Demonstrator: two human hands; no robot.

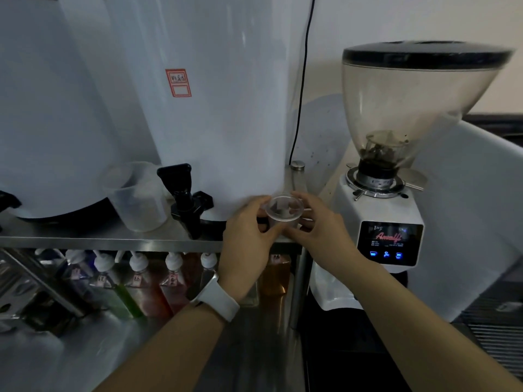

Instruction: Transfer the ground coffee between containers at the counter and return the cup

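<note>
A small clear plastic cup [283,211] is held upright at the right end of the steel shelf [113,239], in front of a tall white dispenser [220,108]. My left hand [245,230], with a white watch on the wrist, grips the cup from the left. From the right, my right hand [319,222] closes its fingers around the same cup. Something dark shows through the cup's wall; I cannot tell what it is. The white coffee grinder [387,216] stands just right of my hands, its hopper [418,103] holding a few beans at the bottom.
A clear measuring cup [135,196] and the dispenser's black tap [186,196] sit on the shelf to the left. Another white dispenser [48,108] stands at far left. Several syrup bottles [141,278] line up below the shelf. A white machine [475,222] flanks the grinder on the right.
</note>
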